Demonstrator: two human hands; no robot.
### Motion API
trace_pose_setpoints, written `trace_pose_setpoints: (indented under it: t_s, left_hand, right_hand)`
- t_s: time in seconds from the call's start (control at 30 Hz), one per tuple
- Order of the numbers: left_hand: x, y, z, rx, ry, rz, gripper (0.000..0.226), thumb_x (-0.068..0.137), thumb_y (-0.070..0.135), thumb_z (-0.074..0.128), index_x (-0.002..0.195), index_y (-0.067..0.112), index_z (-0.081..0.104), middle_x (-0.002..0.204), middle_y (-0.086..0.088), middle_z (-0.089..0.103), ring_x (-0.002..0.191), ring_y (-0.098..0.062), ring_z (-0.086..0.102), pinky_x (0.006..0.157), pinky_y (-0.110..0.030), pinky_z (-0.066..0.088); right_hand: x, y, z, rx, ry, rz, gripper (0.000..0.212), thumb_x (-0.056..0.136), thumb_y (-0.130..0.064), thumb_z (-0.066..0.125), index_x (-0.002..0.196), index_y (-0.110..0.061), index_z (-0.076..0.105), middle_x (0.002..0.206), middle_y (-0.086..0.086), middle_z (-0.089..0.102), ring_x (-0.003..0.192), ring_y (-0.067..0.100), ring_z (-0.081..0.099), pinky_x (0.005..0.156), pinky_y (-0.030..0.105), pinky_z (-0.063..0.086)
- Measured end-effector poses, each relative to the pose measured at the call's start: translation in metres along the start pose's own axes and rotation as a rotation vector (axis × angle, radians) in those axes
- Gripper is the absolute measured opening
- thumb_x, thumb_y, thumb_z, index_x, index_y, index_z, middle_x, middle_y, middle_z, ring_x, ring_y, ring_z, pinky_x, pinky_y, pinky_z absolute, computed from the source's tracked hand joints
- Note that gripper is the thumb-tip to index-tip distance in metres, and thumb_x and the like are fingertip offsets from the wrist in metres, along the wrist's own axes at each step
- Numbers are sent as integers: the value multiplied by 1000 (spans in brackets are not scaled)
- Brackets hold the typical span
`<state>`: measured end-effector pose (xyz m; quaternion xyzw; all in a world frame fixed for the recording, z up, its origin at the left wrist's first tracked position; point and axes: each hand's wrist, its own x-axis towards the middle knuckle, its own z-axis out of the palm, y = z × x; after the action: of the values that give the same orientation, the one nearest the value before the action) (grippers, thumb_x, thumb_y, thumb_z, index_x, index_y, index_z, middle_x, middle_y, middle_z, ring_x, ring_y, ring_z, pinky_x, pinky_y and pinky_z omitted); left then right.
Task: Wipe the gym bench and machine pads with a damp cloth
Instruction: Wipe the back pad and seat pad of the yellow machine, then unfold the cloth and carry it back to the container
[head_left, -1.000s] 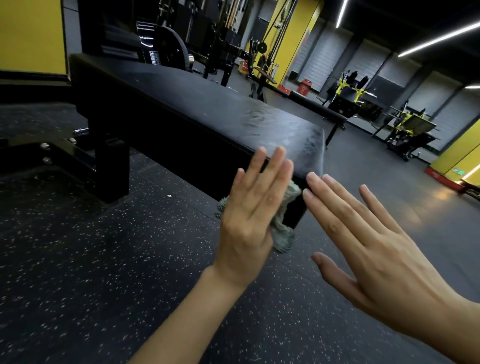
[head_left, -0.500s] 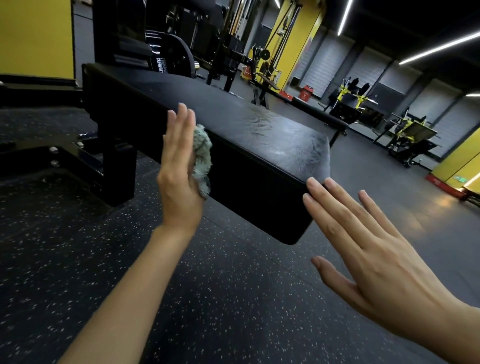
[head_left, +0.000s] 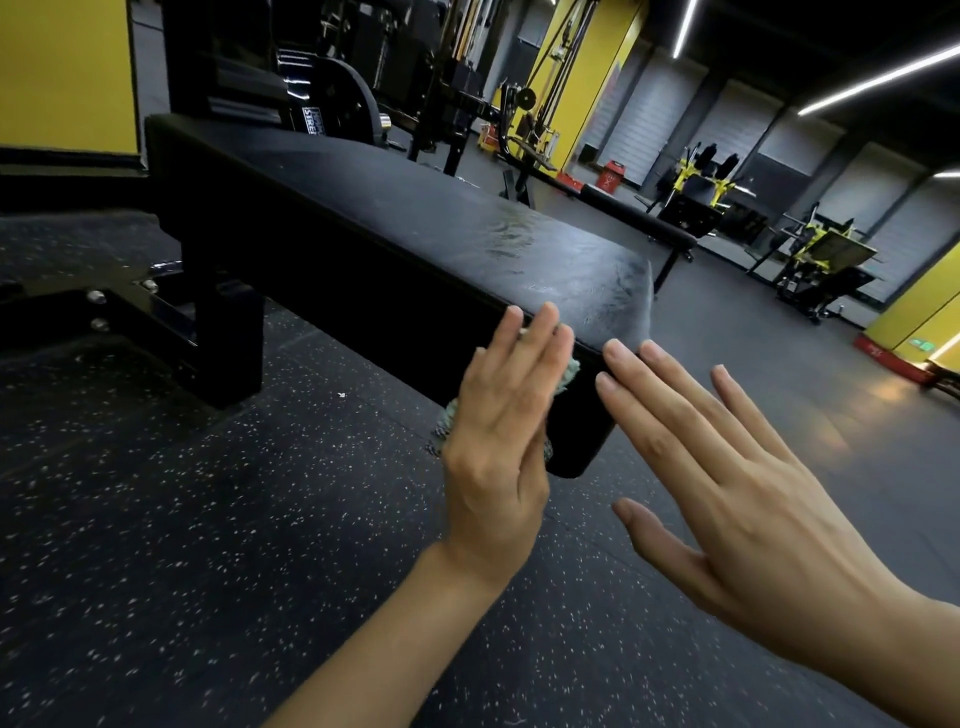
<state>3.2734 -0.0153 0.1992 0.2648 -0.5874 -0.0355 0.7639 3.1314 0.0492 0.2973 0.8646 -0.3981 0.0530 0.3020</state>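
Observation:
A black padded gym bench (head_left: 395, 234) runs from the upper left toward me, its top streaked with damp marks near the near end. My left hand (head_left: 506, 431) lies flat, fingers straight, pressing a pale green-grey cloth (head_left: 448, 422) against the bench's long side face close to its near corner. Most of the cloth is hidden under the palm. My right hand (head_left: 727, 493) is spread flat with its fingertips touching the bench's near end face, holding nothing.
The bench's black steel leg and bolted frame (head_left: 218, 332) stand at the left on speckled rubber flooring (head_left: 182, 545). A second black bench (head_left: 639, 218) and yellow machines (head_left: 826, 249) stand farther back. A weight-plate machine (head_left: 332, 104) is behind the bench.
My left hand slid the cloth left along the bench's side face, then back right to the near corner. My right hand stayed on the end face.

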Motion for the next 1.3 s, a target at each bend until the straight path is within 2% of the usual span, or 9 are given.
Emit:
trace_pose_setpoints:
  t_s: [0.17, 0.33, 0.43, 0.53, 0.73, 0.87, 1.1, 1.2, 1.3]
  left_hand:
    - [-8, 18, 13, -18, -15, 27, 40, 101, 0, 43, 141, 0, 39, 149, -6, 45, 145, -26, 37, 117, -46, 33]
    - [-9, 29, 20, -57, -31, 25, 47, 95, -4, 46, 141, 0, 38, 150, -4, 43, 144, -26, 37, 116, -44, 34]
    - [-5, 38, 21, -117, -83, 62, 54, 87, -5, 46, 140, -2, 38, 152, -7, 43, 142, -28, 40, 112, -50, 39]
    - [4, 46, 20, -152, -92, 42, 49, 90, -8, 46, 138, -1, 42, 150, -4, 45, 139, -26, 46, 111, -42, 42]
    - [39, 63, 6, -223, -188, -102, 42, 95, 5, 49, 136, 8, 55, 147, 5, 52, 136, -12, 49, 108, -22, 41]
    - [70, 68, 3, -203, -242, -170, 40, 98, 14, 55, 137, 21, 55, 143, 16, 55, 133, -6, 50, 105, -18, 42]
    - [108, 72, 22, -71, -357, -197, 41, 93, 21, 57, 128, 42, 61, 129, 20, 63, 121, -3, 59, 93, -12, 46]
    - [120, 69, 39, -75, -437, -178, 35, 93, 30, 60, 125, 43, 62, 126, 18, 65, 117, -3, 61, 90, -10, 46]
    - [137, 70, 55, -81, -522, -197, 38, 88, 38, 55, 126, 44, 61, 126, 16, 65, 116, -5, 63, 89, -12, 47]
  right_hand:
    - [0, -1, 2, 207, 59, 51, 67, 94, -31, 47, 154, -11, 25, 163, 0, 19, 151, 17, 18, 118, 43, 21]
    - [-5, -7, 6, 471, 184, 127, 62, 94, -25, 50, 150, -8, 31, 161, -1, 25, 147, 15, 28, 113, 39, 33]
    - [-7, -11, 9, 573, 312, 153, 58, 92, -19, 53, 146, -6, 36, 157, 1, 33, 144, 13, 34, 114, 25, 33]
    - [-8, -13, 10, 660, 412, 193, 55, 91, -20, 54, 143, -9, 40, 152, -1, 40, 141, 9, 39, 110, 16, 33]
    - [9, -15, 12, 971, 628, 276, 46, 93, -19, 54, 138, -17, 48, 145, -4, 49, 130, 22, 53, 97, 39, 52]
    - [29, -8, 8, 1056, 767, 294, 42, 93, -16, 54, 136, -16, 52, 140, -2, 53, 124, 26, 58, 93, 36, 54]
    - [48, 26, 2, 1110, 873, 379, 35, 89, -14, 59, 124, -19, 60, 124, -3, 60, 115, 24, 62, 88, 28, 54]
    - [50, 45, 2, 1130, 923, 439, 39, 84, -3, 64, 116, -25, 63, 116, -4, 63, 106, 19, 66, 83, 22, 54]
    - [51, 65, 1, 1119, 950, 509, 41, 81, -2, 64, 110, -30, 63, 111, -6, 64, 99, 14, 68, 78, 18, 53]
